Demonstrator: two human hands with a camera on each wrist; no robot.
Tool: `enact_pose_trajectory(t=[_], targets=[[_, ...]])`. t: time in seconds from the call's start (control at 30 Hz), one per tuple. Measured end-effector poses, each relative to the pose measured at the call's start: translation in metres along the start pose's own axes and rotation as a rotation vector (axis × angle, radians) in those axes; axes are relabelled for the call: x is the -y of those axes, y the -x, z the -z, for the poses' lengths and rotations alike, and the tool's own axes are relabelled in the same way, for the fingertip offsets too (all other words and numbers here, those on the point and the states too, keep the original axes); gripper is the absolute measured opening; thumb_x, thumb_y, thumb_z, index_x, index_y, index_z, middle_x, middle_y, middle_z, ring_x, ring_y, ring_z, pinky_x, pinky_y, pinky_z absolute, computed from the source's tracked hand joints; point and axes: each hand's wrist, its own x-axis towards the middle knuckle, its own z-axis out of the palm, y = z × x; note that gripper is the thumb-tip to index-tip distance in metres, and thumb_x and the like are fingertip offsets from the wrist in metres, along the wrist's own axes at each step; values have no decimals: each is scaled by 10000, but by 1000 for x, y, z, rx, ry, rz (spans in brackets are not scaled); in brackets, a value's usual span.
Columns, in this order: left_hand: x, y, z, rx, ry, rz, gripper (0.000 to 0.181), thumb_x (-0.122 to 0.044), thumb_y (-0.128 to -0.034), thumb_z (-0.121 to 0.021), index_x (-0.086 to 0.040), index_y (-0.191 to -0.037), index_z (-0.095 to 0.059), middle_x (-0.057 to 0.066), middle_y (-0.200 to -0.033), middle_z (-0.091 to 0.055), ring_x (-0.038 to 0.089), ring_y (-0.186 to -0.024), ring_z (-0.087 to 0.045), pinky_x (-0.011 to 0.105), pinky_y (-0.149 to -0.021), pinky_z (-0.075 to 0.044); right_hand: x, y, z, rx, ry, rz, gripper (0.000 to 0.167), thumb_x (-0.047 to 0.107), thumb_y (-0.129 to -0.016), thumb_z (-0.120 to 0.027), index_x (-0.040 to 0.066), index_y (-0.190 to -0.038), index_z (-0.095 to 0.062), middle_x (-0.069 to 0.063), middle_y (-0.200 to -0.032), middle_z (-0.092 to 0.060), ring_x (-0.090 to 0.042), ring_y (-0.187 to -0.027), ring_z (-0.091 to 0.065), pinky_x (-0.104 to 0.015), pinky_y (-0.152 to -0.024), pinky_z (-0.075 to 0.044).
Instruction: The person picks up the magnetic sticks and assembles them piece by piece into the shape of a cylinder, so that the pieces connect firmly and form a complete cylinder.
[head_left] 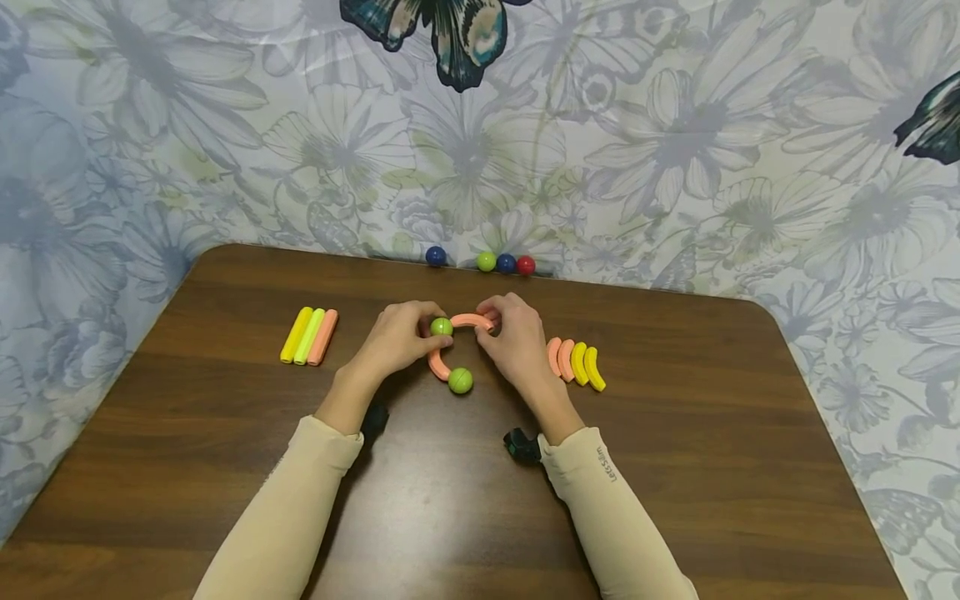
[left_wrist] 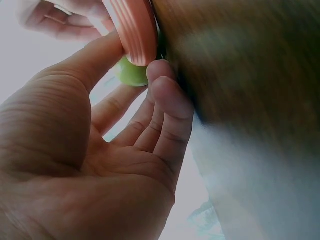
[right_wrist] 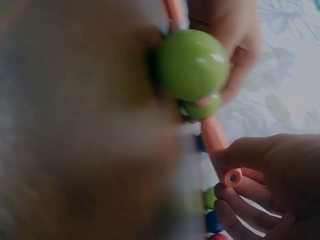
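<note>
Your left hand [head_left: 393, 337] pinches a ball [head_left: 442, 326]; your right hand [head_left: 517, 337] grips an arc [head_left: 468, 319], long axis sideways, left end at the ball.

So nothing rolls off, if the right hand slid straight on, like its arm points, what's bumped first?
Probably the back-row green ball, or maybe the blue ball beside it; depth is unclear.
</note>
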Motion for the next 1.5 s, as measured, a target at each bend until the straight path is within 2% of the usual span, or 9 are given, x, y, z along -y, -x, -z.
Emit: enact_pose_trajectory(t=[0.2, 0.43, 0.7, 0.87, 1.0, 1.2, 1.33, 1.5], targets=[[1, 0, 2, -11, -18, -4, 345, -266, -909, -855, -93, -1194, -765, 81, -889, -649, 236, -775, -564, 364, -687, -435, 1, 0, -7, 0, 28, 12, 208, 87, -892, -838, 106, -1085, -761, -39, -931, -624, -193, -803, -607, -331, -721, -533], [0, 1, 1, -35, -1, -29, 432, -243, -915, -850, -134, -1317, -736, 103, -1035, -653, 247, -815, -541, 370, -718, -427, -1, 0, -15, 16, 6, 44, 186, 69, -897, -837, 78, -1068, -766, -62, -937, -643, -201, -811, -631, -331, -740, -561], [0, -1, 1, -28, -4, -61, 340, -210, -900, -863, -151, -1228, -796, 74, -987, -678, 220, -761, -545, 344, -675, -428, -3, -2, -18, 20, 14, 62, 157, 60, -897, -834, 79, -1044, -781, -64, -931, -650, -198, -819, -623, -322, -740, -546], [-1, 0, 1, -19, -40, -58, 341, -202, -893, -869, -131, -1220, -804, 83, -964, -658, 239, -789, -551, 350, -678, -424, -3, -4, -19, 31, 29, 63, 153, 67, -903, -833, 86, -1047, -788, -62, -951, -660, -196, -826, -621, -320, -746, -538], [-3, 1, 2, -27, -64, -61, 362, -195, -886, -874, -118, -1232, -795, 92, -992, -671, 262, -850, -598, 378, -728, -460, -2, -4, -19, 26, 34, 64, 156, 79, -894, -849, 80, -1039, -791, -64, -947, -674, -195, -830, -644, -324, -747, -557], [-4, 0, 2, -24, -49, -50, 384, -193, -882, -878, -105, -1243, -780, 102, -1069, -692, 303, -971, -650, 443, -844, -509, -3, -4, -19, 11, -40, 22, 172, 77, -886, -854, 77, -1044, -785, -72, -940, -683, -199, -833, -684, -302, -753, -596], [-3, 1, 2, -25, -45, -44, 372, -197, -882, -878, -102, -1228, -779, 103, -1081, -695, 313, -1001, -659, 464, -877, -519, -5, -3, -20, 9, -102, -11, 177, 70, -891, -845, 81, -1056, -780, -68, -949, -689, -190, -841, -697, -288, -763, -606], [-3, 1, 2, -21, -52, -51, 380, -204, -873, -887, -106, -1224, -782, 97, -1051, -691, 291, -948, -647, 441, -835, -506, -6, -3, -23, 4, -104, 31, 188, 36, -893, -831, 71, -1064, -762, -75, -961, -667, -197, -871, -675, -299, -783, -593]])
